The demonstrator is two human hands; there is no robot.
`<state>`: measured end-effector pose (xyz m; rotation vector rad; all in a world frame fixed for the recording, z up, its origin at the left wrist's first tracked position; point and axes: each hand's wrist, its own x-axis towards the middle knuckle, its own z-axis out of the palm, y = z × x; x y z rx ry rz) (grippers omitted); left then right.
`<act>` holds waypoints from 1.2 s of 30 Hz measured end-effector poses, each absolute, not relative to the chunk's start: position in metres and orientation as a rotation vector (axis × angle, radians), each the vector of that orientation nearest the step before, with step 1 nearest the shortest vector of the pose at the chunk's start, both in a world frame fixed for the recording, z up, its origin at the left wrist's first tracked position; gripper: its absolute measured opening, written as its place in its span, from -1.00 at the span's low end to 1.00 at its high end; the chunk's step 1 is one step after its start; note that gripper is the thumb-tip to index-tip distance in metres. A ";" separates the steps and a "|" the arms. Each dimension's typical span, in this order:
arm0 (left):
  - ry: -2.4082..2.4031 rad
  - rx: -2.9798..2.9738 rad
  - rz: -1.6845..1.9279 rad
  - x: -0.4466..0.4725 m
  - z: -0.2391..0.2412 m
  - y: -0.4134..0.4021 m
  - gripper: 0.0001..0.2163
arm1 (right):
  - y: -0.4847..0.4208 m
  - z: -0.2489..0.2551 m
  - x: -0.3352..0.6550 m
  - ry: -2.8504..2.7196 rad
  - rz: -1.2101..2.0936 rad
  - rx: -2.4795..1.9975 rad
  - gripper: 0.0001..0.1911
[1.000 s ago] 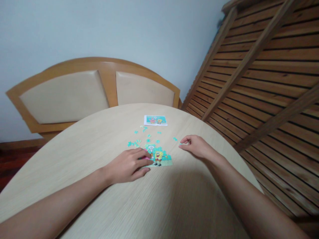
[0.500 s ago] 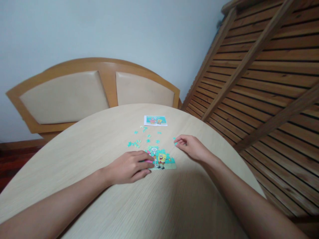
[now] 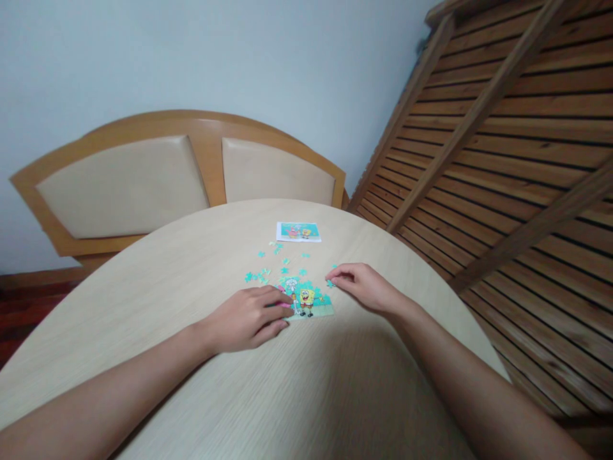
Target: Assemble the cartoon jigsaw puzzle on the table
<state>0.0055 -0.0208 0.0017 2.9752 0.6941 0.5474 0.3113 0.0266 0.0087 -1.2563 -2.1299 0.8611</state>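
Observation:
A partly joined jigsaw puzzle with cartoon figures lies flat on the round table. My left hand rests palm down over the puzzle's left part, fingers stretched out and covering some of the picture. Just right of the puzzle's upper edge, my right hand pinches a small teal puzzle piece between thumb and fingertips. Another teal piece lies partly hidden behind those fingers. Beyond the puzzle, several loose puzzle pieces are scattered, with a cluster at the left.
A picture sheet showing the same cartoon figures lies past the loose pieces. A padded wooden headboard stands behind the table, against a pale wall. On the right leans a slatted wooden panel.
The joined puzzle has shifted slightly up and left under my left hand. My right hand has moved a little left with the piece, closer to the puzzle's right edge.

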 end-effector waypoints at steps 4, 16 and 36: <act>0.670 2.979 0.572 0.005 0.001 -0.020 -0.74 | 0.022 0.011 0.308 -2.148 0.912 -1.243 -0.73; 0.634 2.988 0.539 0.004 0.002 -0.019 -0.74 | 0.019 0.008 0.301 -2.115 1.003 -1.152 -0.75; 0.611 2.964 0.563 0.005 0.004 -0.020 -0.74 | 0.023 -0.002 0.298 -1.973 1.052 -1.134 -0.61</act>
